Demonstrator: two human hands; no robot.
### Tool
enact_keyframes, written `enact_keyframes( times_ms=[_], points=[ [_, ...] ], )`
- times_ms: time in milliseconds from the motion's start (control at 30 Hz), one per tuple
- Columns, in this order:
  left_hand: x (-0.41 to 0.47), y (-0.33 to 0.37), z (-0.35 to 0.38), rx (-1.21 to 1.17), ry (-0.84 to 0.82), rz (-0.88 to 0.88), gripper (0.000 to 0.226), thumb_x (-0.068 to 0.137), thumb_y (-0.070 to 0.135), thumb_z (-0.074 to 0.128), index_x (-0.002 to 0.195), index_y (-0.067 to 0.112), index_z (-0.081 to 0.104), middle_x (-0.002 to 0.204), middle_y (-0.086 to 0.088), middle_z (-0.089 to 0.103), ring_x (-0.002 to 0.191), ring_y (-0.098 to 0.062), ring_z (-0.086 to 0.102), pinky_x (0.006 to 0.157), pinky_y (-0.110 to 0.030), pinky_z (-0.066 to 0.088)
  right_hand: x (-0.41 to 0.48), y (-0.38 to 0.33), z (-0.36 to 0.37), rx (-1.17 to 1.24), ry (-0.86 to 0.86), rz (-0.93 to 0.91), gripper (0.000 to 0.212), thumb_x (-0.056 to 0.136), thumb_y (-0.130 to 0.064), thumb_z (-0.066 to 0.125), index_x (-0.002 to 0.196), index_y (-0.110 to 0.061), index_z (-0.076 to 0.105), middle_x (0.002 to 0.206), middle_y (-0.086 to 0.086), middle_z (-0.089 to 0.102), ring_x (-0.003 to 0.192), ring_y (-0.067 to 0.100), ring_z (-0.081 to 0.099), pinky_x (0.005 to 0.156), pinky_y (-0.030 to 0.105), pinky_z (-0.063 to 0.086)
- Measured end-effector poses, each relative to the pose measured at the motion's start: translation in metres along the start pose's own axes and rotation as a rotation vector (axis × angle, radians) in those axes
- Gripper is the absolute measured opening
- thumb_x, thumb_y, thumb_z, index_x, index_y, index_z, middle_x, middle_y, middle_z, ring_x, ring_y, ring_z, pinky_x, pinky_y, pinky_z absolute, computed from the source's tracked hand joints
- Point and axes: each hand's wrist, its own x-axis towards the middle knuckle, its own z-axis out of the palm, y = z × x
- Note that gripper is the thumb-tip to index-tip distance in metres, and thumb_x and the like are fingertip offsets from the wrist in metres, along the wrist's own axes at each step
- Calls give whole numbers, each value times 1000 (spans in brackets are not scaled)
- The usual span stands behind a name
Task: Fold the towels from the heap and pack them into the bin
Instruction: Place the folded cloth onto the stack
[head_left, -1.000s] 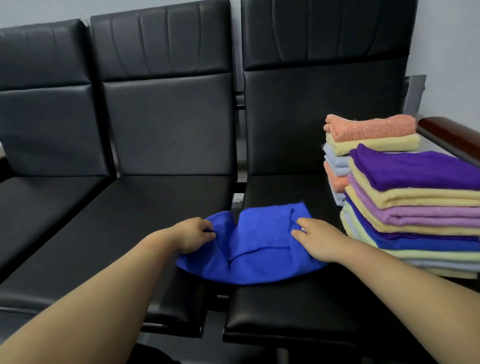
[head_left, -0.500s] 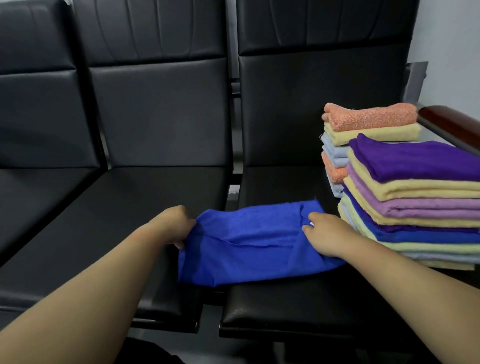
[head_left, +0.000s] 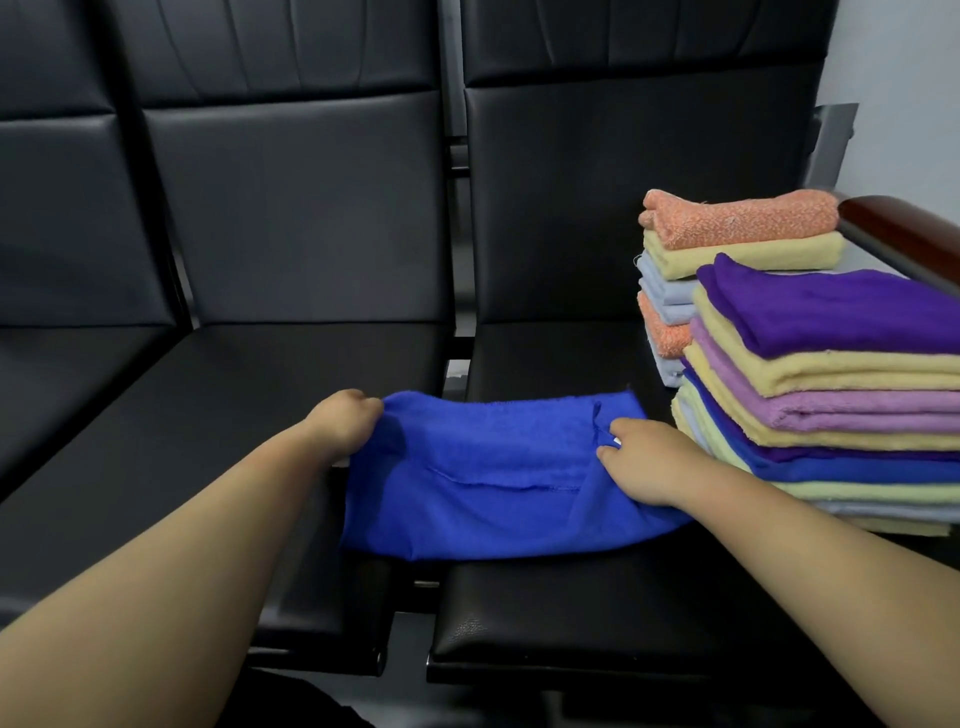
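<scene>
**Squaring the blue towel before the next fold**

The towel (head_left: 493, 483) lies at lower centre of the frame, half folded, with a hemmed edge running across its middle. It bridges the gap (head_left: 457, 374) between two seats (head_left: 571, 613). The left hand (head_left: 340, 423) is curled round the towel's left edge. The right hand (head_left: 647, 465) pinches a small pleat at its right edge.

To do this step well, the hands should likely pull gently apart so the cloth goes taut and flat, and the right-hand pleat should be smoothed out. The corners should be matched before folding over. The cloth is soft and may sag into the gap, so shifting it wholly onto one seat would probably give a cleaner crease.

Folded towels stand at right of the frame in two stacks: a front stack (head_left: 831, 395) topped in purple, close to the right hand, and a back stack (head_left: 737, 228) topped in orange. No bin and no loose heap is in view.

The seats are black, padded and joined in a row, with tall backs filling the upper frame. A brown armrest (head_left: 898, 234) shows at the right edge, and a pale grey wall (head_left: 893, 78) at upper right.
</scene>
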Motion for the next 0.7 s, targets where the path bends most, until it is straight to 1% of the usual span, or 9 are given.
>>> enact_keyframes(
  times_ms=[67,100,233,400,467,500,600,667,700],
  points=[
    [0,-3,3,-255,-28,-75,9,95,14,46,89,11,52,79,-9,47,65,-24,44,56,-28,37,1,0,0,-5,-6,1,27,106,-33,44,82,-19,45,87,-1,55,75,15,50,64,33,36],
    [1,-6,4,-318,-32,-94,6,93,10,49,88,12,52,77,-10,47,63,-23,43,55,-28,36,2,1,0,-4,-9,1,27,106,-33,44,83,-19,45,87,-1,55,75,14,50,62,32,35],
    [6,-14,5,-473,-17,-124,15,88,1,62,87,16,61,88,-11,60,75,-25,55,60,-32,46,2,1,0,2,-14,-2,27,106,-33,43,82,-20,44,87,-1,54,76,14,51,59,30,34],
    [9,-18,6,-614,-11,-101,30,91,-9,54,91,16,72,97,-11,71,74,-24,64,62,-32,53,2,0,0,-6,-23,-6,26,106,-35,42,83,-23,44,87,-4,52,79,14,52,67,33,38],
    [10,-20,6,-563,21,-62,37,92,-9,52,98,18,76,106,-11,73,86,-26,70,68,-33,56,2,0,1,-4,-24,-4,26,106,-35,42,83,-23,45,88,-4,53,80,15,53,67,32,38],
    [11,-21,6,-482,52,-31,39,92,-9,53,101,20,77,111,-11,73,94,-26,70,73,-33,57,2,0,1,-4,-23,-3,26,106,-35,42,84,-23,45,89,-4,54,80,15,53,66,32,38],
    [6,-23,7,-119,139,68,38,91,0,59,123,17,72,123,-4,70,111,-24,66,98,-33,52,2,-1,0,-12,-22,-3,26,107,-35,41,84,-24,45,89,-4,53,81,14,54,67,32,39],
    [0,-23,7,83,143,133,40,91,6,62,129,16,69,124,-1,70,114,-23,65,102,-35,50,1,-1,0,-12,-22,-1,26,107,-36,41,84,-25,44,89,-4,53,83,15,55,68,32,40],
    [-3,-21,6,125,151,161,37,90,10,64,126,18,70,122,0,71,112,-21,66,100,-35,51,0,-1,0,-10,-20,2,25,107,-35,41,84,-25,45,89,-4,54,83,16,56,69,32,40]
  ],
)
